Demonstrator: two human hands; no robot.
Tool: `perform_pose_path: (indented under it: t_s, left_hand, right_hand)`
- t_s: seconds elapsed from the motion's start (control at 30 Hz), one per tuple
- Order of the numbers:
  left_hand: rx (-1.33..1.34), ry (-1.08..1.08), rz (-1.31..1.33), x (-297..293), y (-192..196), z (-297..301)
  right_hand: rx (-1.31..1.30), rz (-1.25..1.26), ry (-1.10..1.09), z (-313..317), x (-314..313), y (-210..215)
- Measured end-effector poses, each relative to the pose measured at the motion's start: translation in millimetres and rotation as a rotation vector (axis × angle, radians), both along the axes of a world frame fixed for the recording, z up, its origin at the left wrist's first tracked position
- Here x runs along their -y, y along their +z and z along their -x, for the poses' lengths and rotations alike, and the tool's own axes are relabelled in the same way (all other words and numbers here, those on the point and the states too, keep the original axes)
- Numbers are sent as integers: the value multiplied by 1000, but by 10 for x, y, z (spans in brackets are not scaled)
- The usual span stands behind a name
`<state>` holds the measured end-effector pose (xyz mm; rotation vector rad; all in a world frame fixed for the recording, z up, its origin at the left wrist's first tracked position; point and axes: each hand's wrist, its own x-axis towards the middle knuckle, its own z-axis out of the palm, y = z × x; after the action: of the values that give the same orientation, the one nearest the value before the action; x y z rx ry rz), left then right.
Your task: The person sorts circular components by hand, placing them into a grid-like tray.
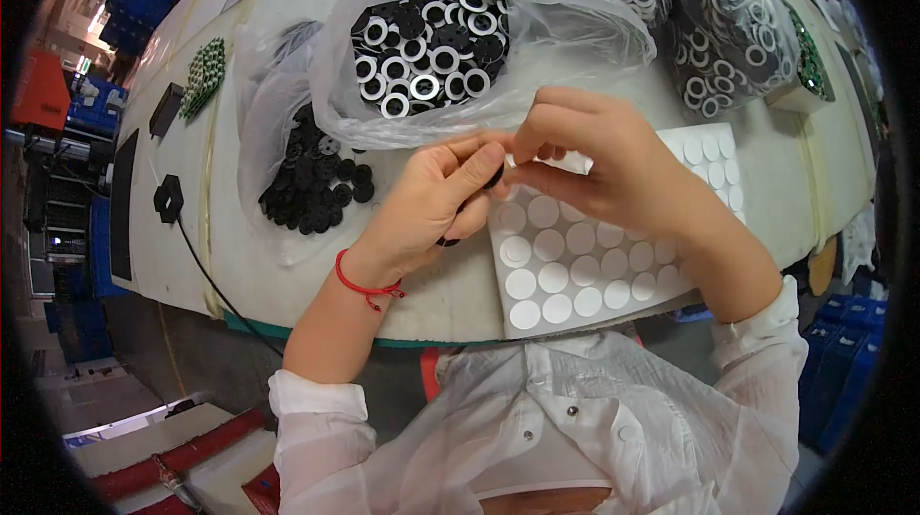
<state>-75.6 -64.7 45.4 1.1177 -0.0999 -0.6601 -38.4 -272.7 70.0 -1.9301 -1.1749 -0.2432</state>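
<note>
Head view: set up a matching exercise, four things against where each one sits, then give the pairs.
Things:
1. small black disc
2. sheet of white round stickers
3. clear bag of black-and-white rings
4. red string bracelet

Places:
A. on the left wrist
B. on the table under the right hand
C. pinched in the left hand
D. lying open behind both hands

Pairs: 1-C, 2-B, 3-D, 4-A

Bag (575, 26): thin glossy clear plastic (crinkled). Black discs (316, 180) matt, rubbery-looking. Sticker sheet (575, 266): smooth white paper. Table (249, 266) matt.
</note>
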Motion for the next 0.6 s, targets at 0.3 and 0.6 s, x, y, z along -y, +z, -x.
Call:
perform_pose_path:
  t_s: [0.3,0.6]
  left_hand:
    - [41,27,-196,87,-58,-9]
    - [176,15,-277,89,-32,7]
  right_hand:
    - [-317,507,338,52,92,-22]
    - [-177,628,322,105,75,46]
